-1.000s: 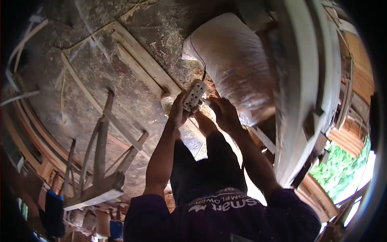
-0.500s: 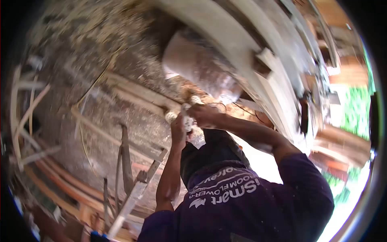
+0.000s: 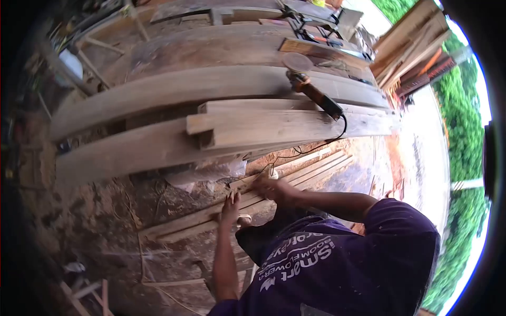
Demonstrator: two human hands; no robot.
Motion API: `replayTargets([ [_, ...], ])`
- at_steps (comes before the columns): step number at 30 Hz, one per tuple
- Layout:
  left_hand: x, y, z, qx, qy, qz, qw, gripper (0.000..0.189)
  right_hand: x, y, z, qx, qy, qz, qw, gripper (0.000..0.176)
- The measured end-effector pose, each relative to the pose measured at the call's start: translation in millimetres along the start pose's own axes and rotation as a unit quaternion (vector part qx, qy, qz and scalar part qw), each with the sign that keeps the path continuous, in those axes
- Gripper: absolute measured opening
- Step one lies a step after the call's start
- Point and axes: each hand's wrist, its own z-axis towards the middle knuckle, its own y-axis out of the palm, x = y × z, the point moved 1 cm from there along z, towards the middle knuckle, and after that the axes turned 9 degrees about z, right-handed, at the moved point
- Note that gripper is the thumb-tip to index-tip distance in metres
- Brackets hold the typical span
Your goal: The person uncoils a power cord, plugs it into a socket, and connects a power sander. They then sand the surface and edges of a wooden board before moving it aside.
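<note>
My left hand (image 3: pixel 230 209) is raised in front of my body, its fingers stretched upward and apart, with nothing visible in it. Close to its right, my right hand (image 3: pixel 271 190) points left, its fingers blurred, so I cannot tell whether they hold anything. A thin black cord (image 3: pixel 295 154) loops down near the right hand from an angle grinder (image 3: pixel 311 92). That grinder, with a round disc at its head, lies on stacked timber (image 3: pixel 253 126) beyond my hands. Below my hands, long wooden strips (image 3: pixel 316 169) lie on the ground.
Two long curved beams (image 3: pixel 174 87) stretch across the view beyond me. A plastic-like sheet (image 3: pixel 205 173) hangs or lies under the nearer one. Metal clamps (image 3: pixel 305 23) sit at the far side, and planks (image 3: pixel 411 45) lean at the upper right. My sandalled foot (image 3: pixel 243 219) is below.
The view has swung toward the beams, bringing the grinder into sight. My hands, earlier together around a pale spotted thing, are now slightly apart, and that thing no longer shows between them.
</note>
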Motion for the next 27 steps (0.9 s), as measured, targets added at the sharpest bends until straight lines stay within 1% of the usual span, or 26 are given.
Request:
replayTargets([
  [1, 69, -38, 0, 0.172, -0.074, -0.094, 0.978, 0.058, -3, -18, 3, 0.055, 0.008, -0.012, 0.998, 0.025],
  [2, 141, -76, 3, 0.332, -0.141, -0.184, 0.914, 0.051, -11, -36, 5, 0.045, -0.029, -0.115, 0.992, 0.026],
  [3, 200, -106, 11, 0.410, -0.072, -0.118, 0.901, 0.052, -20, -55, 6, 0.043, -0.067, -0.216, 0.973, 0.028],
  [4, 243, -114, 24, 0.376, -0.016, -0.013, 0.926, 0.048, -20, -65, 6, 0.003, -0.094, -0.260, 0.961, 0.028],
  [5, 285, -120, 47, 0.285, 0.112, -0.047, 0.951, 0.045, -16, -65, 4, -0.062, -0.106, -0.244, 0.962, 0.028],
  [6, 322, -116, 62, 0.256, 0.116, 0.041, 0.959, 0.036, -8, -75, -6, -0.111, -0.094, -0.213, 0.966, 0.028],
  [7, 350, -120, 80, 0.064, 0.087, -0.048, 0.993, 0.031, 3, -88, -12, -0.151, -0.079, -0.179, 0.969, 0.028],
  [8, 372, -105, 92, 0.002, 0.193, -0.097, 0.976, 0.031, 19, -105, -21, -0.170, -0.061, -0.145, 0.973, 0.028],
  [9, 421, -128, 97, -0.088, 0.287, -0.086, 0.950, 0.031, 29, -122, -31, -0.177, -0.049, -0.124, 0.975, 0.028],
  [10, 468, -115, 105, 0.042, 0.403, -0.061, 0.912, 0.034, 40, -142, -42, -0.179, -0.030, -0.107, 0.978, 0.028],
  [12, 502, -100, 125, -0.104, 0.422, -0.129, 0.891, 0.046, 59, -172, -58, -0.163, -0.001, -0.086, 0.983, 0.028],
  [13, 489, -90, 137, -0.108, 0.424, -0.119, 0.891, 0.046, 65, -181, -62, -0.153, 0.006, -0.095, 0.984, 0.028],
  [14, 446, -74, 146, -0.080, 0.363, -0.005, 0.928, 0.046, 73, -189, -67, -0.146, 0.014, -0.103, 0.984, 0.028],
  [15, 407, -71, 146, -0.047, 0.292, 0.109, 0.949, 0.046, 81, -190, -65, -0.150, 0.020, -0.131, 0.980, 0.029],
  [16, 376, -95, 138, 0.009, 0.278, 0.148, 0.949, 0.046, 82, -193, -66, -0.162, 0.024, -0.158, 0.974, 0.029],
  [17, 322, -104, 131, -0.214, 0.037, 0.192, 0.957, 0.050, 81, -203, -67, -0.196, 0.025, -0.180, 0.964, 0.029],
  [18, 234, -111, 109, -0.292, 0.060, 0.215, 0.930, 0.053, 69, -221, -74, -0.258, 0.016, -0.189, 0.947, 0.029],
  [19, 193, -138, 87, -0.414, -0.163, 0.287, 0.848, 0.045, 51, -243, -81, -0.306, -0.012, -0.175, 0.936, 0.029],
  [20, 199, -175, 85, -0.466, -0.137, 0.320, 0.813, 0.043, 21, -274, -90, -0.315, -0.055, -0.147, 0.936, 0.029],
  [21, 221, -206, 79, -0.521, -0.110, 0.349, 0.772, 0.043, -12, -296, -94, -0.172, -0.048, -0.054, 0.982, 0.030],
  [22, 246, -220, 83, -0.412, -0.140, 0.242, 0.867, 0.043, -46, -312, -91, -0.027, -0.034, 0.040, 0.998, 0.031],
  [23, 267, -230, 99, -0.283, -0.164, 0.127, 0.936, 0.043, -75, -323, -75, 0.121, -0.102, 0.061, 0.986, 0.036],
  [24, 279, -238, 120, -0.232, -0.205, 0.047, 0.950, 0.044, -81, -331, -47, 0.222, -0.098, 0.010, 0.970, 0.056],
  [25, 299, -240, 140, -0.139, -0.171, -0.038, 0.975, 0.044, -75, -329, -13, 0.313, -0.129, -0.145, 0.930, 0.061],
  [26, 307, -240, 164, -0.066, -0.133, -0.099, 0.984, 0.041, -67, -326, 20, 0.396, -0.156, -0.294, 0.856, 0.067],
  [27, 330, -239, 186, 0.022, -0.086, -0.161, 0.983, 0.039, -64, -326, 51, 0.291, -0.054, -0.245, 0.923, 0.069],
])
